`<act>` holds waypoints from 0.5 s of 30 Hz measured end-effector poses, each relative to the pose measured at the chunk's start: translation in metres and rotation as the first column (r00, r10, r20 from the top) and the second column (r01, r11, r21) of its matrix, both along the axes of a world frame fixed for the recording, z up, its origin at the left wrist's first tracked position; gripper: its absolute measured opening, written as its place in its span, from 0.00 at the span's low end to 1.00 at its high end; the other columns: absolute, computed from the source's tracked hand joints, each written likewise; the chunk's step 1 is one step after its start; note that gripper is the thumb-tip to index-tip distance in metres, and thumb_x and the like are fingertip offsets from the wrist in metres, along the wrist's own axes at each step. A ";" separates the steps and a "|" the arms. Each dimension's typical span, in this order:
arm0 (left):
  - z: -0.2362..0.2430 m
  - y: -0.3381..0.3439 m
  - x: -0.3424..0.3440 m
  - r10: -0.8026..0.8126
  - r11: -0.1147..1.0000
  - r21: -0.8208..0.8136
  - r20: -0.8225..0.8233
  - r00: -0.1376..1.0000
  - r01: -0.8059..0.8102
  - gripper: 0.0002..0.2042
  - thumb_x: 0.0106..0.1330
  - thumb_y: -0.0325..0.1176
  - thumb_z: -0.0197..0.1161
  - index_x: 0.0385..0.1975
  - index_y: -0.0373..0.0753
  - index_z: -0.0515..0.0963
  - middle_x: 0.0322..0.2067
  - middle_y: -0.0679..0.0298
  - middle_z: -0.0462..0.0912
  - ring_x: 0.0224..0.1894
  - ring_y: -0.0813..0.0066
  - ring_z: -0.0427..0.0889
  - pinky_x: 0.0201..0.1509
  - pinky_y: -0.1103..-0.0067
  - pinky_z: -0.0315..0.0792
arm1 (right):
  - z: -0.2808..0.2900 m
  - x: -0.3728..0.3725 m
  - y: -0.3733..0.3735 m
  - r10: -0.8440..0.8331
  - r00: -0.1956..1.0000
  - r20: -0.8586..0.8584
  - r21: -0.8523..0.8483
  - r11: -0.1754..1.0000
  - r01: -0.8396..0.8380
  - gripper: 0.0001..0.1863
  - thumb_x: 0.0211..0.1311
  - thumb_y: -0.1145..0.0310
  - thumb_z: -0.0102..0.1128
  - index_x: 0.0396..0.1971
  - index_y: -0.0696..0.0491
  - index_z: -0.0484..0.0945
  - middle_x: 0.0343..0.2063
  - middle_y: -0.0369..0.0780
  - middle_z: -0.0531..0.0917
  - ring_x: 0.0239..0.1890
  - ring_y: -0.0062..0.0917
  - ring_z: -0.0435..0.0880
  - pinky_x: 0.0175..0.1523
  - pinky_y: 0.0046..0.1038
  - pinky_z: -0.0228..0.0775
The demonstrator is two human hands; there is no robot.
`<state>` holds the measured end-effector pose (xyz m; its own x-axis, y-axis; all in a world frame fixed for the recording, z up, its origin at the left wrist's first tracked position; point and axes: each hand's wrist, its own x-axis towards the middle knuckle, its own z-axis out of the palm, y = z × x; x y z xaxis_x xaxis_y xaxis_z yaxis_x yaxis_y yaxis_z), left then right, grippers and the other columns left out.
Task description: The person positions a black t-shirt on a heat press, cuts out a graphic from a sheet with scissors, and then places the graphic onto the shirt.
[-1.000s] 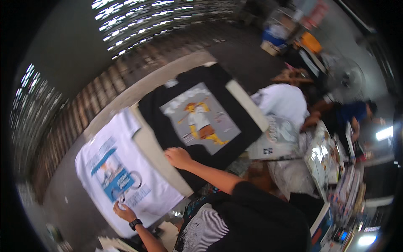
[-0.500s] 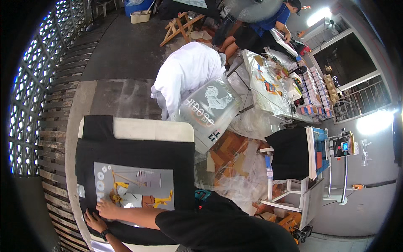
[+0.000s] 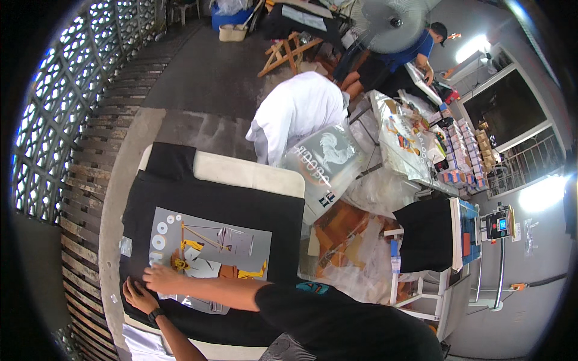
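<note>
Black shirt (image 3: 284,234) — grey printed panel (image 3: 208,249)

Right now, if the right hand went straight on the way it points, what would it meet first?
The right hand would probably first cross bare cloth of the black shirt, toward its edge; past that lies the concrete ledge, how far below is unclear.

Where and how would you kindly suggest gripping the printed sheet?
I'd pinch the printed sheet by its far right corner, from the right: it looks thin, lies flat on the black shirt, and that corner is uncovered, while the right hand covers its near left part.
</note>
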<state>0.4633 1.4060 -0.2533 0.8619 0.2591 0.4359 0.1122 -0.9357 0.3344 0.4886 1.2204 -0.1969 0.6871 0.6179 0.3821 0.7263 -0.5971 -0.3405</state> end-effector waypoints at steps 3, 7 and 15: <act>0.001 -0.003 0.003 -0.020 1.000 -0.020 0.005 1.000 0.020 0.15 0.71 0.37 0.58 0.54 0.45 0.79 0.54 0.56 0.77 0.56 0.54 0.74 0.59 0.61 0.68 | -0.001 -0.034 -0.094 0.066 0.997 0.035 0.033 0.997 -0.067 0.05 0.57 0.66 0.56 0.30 0.47 0.80 0.42 0.32 0.76 0.52 0.27 0.74 0.55 0.33 0.67; -0.009 0.028 0.009 0.010 0.998 0.070 -0.051 0.999 -0.006 0.17 0.70 0.44 0.59 0.57 0.50 0.76 0.54 0.57 0.76 0.56 0.52 0.74 0.58 0.59 0.68 | 0.030 -0.129 -0.280 -0.010 0.968 -0.249 -0.074 0.997 -0.009 0.06 0.59 0.65 0.56 0.32 0.49 0.79 0.42 0.41 0.76 0.48 0.37 0.77 0.52 0.38 0.72; 0.004 0.084 0.055 0.159 0.987 0.103 -0.556 0.816 -0.122 0.35 0.70 0.64 0.48 0.60 0.37 0.74 0.56 0.49 0.79 0.57 0.49 0.77 0.61 0.62 0.70 | 0.039 -0.573 -0.583 -0.941 0.242 -0.235 -0.822 0.325 0.467 0.11 0.61 0.62 0.55 0.29 0.51 0.84 0.28 0.47 0.84 0.32 0.45 0.83 0.42 0.47 0.74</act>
